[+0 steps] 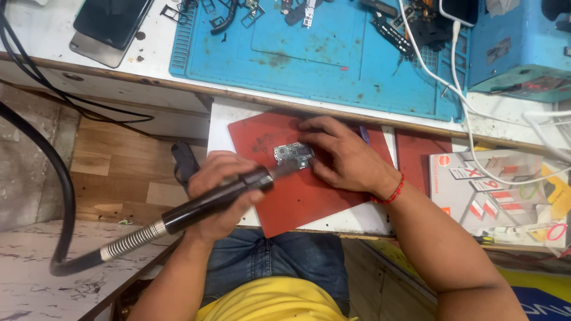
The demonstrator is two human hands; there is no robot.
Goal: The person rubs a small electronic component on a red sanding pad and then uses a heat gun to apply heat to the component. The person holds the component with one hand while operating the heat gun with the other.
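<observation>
1. Here, from my remote seat, I see the left hand (217,193) wrapped tight around a black hot-air handpiece (217,201); its long axis runs from lower left to upper right, the metal nozzle aimed at a small circuit board (293,154).
2. The handpiece is a smooth, glossy black cylinder; at its rear a ribbed silver spring sleeve (134,238) joins a thick black hose (59,178) that loops away to the left.
3. The circuit board is a small, roughly rectangular, grey-green piece studded with tiny parts, lying flat with its longer side running about left to right.
4. It rests on a red mat (297,196), matte and scuffed, set askew on a white pull-out surface (357,217).
5. The right hand (342,154) presses down on the board's right edge, fingers curled against it; I count that grip as closed on the board. A red thread band circles the wrist.
6. Beyond lies a stained blue work mat (321,53) strewn with small parts, with a dark phone (110,24) to its left.
</observation>
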